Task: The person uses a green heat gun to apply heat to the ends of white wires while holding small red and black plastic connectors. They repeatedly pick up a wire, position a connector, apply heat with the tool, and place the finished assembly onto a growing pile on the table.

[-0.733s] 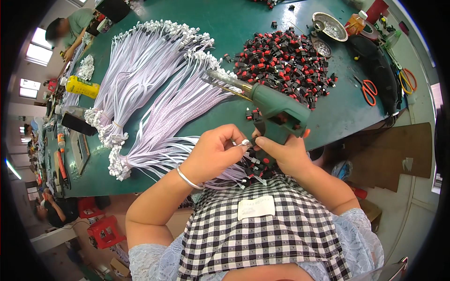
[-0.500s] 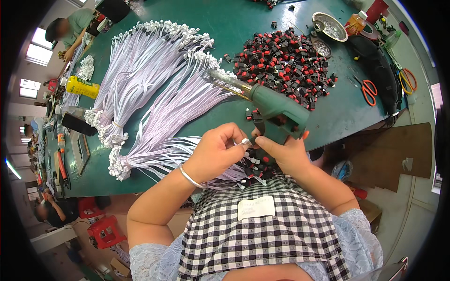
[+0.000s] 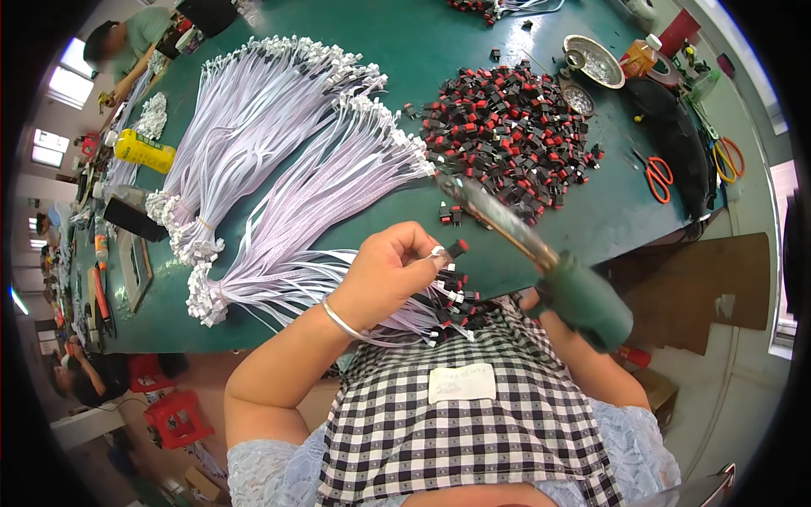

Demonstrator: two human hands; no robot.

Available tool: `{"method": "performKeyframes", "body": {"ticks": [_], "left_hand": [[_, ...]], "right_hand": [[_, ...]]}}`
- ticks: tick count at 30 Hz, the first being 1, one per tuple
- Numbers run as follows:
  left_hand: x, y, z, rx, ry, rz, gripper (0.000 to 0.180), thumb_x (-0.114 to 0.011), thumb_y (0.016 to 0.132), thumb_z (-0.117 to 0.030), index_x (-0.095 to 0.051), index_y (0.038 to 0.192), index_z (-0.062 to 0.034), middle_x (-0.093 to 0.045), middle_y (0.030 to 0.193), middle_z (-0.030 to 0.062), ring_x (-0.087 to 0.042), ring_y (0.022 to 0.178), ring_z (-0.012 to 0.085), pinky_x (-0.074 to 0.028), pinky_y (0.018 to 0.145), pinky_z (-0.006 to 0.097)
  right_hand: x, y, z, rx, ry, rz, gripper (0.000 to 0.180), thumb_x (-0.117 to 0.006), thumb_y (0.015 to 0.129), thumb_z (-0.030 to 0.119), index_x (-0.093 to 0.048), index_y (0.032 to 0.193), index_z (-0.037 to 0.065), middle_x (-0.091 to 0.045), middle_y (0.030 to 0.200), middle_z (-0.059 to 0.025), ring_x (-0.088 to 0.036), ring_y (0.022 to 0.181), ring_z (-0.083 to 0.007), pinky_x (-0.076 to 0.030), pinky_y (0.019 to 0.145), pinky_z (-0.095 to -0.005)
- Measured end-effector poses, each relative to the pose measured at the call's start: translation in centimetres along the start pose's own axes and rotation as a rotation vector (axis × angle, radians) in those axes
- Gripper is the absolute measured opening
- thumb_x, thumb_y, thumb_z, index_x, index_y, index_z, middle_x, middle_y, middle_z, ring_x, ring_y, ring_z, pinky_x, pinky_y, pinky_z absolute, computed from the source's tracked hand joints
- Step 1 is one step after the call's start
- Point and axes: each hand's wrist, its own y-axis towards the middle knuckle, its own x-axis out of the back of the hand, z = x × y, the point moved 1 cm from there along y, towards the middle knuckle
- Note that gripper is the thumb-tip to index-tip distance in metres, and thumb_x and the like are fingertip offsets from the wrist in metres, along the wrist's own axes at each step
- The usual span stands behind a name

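My left hand (image 3: 390, 275), with a bangle at its wrist, pinches the white connector end of a flat cable, and a small black-and-red rocker switch (image 3: 457, 248) sticks out at its fingertips. A green soldering gun (image 3: 591, 306) with a long metal barrel is in my right hand (image 3: 530, 302), which is mostly hidden behind its body. The barrel points up and left, away from my left hand. Beneath my left hand, several switches on cable ends (image 3: 452, 317) lie against my checked apron.
Bundles of white flat cables (image 3: 329, 177) spread over the green table (image 3: 397, 215). Beyond the barrel lies a heap of black-and-red switches (image 3: 507, 127). Metal bowls (image 3: 604, 76), orange-handled scissors (image 3: 659, 177) and a bottle (image 3: 639, 57) stand at the right. Another person (image 3: 139, 42) sits at the far left.
The soldering gun has swung right and toward me, away from the left hand, along with my right hand. My left hand stays nearly in place, and the switch at its fingertips now shows.
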Motion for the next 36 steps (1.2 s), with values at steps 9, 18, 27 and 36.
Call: {"method": "performKeyframes", "body": {"ticks": [9, 18, 27, 36], "left_hand": [[-0.1, -0.2, 0.1, -0.004, -0.029, 0.027, 0.006, -0.058, 0.079, -0.002, -0.052, 0.077, -0.0028, -0.058, 0.084, 0.0053, -0.052, 0.075, 0.0081, -0.042, 0.068, 0.022], [-0.3, -1.1, -0.3, 0.008, -0.051, 0.051, 0.006, -0.058, 0.079, -0.004, -0.052, 0.077, -0.0030, -0.058, 0.085, 0.0044, -0.050, 0.069, 0.0057, -0.040, 0.060, 0.019], [0.0, -0.6, 0.5, 0.019, -0.018, 0.039, 0.009, -0.060, 0.079, -0.007, -0.052, 0.075, -0.0041, -0.056, 0.079, 0.0015, -0.047, 0.062, 0.0039, -0.039, 0.054, 0.018], [-0.2, -0.4, 0.5, -0.002, -0.077, 0.045, 0.010, -0.059, 0.080, -0.006, -0.050, 0.074, -0.0041, -0.055, 0.079, 0.0024, -0.047, 0.061, 0.0046, -0.040, 0.053, 0.018]], "right_hand": [[-2.8, 0.9, -1.3, -0.025, 0.076, -0.194, 0.033, -0.065, 0.074, 0.001, -0.053, 0.105, -0.002, -0.060, 0.094, -0.0061, -0.058, 0.077, -0.0115, -0.049, 0.070, -0.0257], [-5.6, 5.5, 2.1, -0.253, 0.542, -0.155, 0.021, -0.063, 0.073, 0.005, -0.058, 0.093, 0.002, -0.059, 0.080, 0.0010, -0.053, 0.067, -0.0037, -0.043, 0.058, -0.0186], [-5.9, 5.7, 1.8, -0.240, 0.506, -0.166, 0.019, -0.062, 0.076, 0.007, -0.056, 0.094, 0.002, -0.057, 0.079, 0.0009, -0.051, 0.067, -0.0046, -0.042, 0.056, -0.0205], [-6.1, 5.8, 1.4, -0.229, 0.527, -0.160, 0.019, -0.063, 0.076, 0.008, -0.057, 0.094, 0.002, -0.058, 0.077, 0.0013, -0.049, 0.060, -0.0028, -0.040, 0.050, -0.0186]]}}
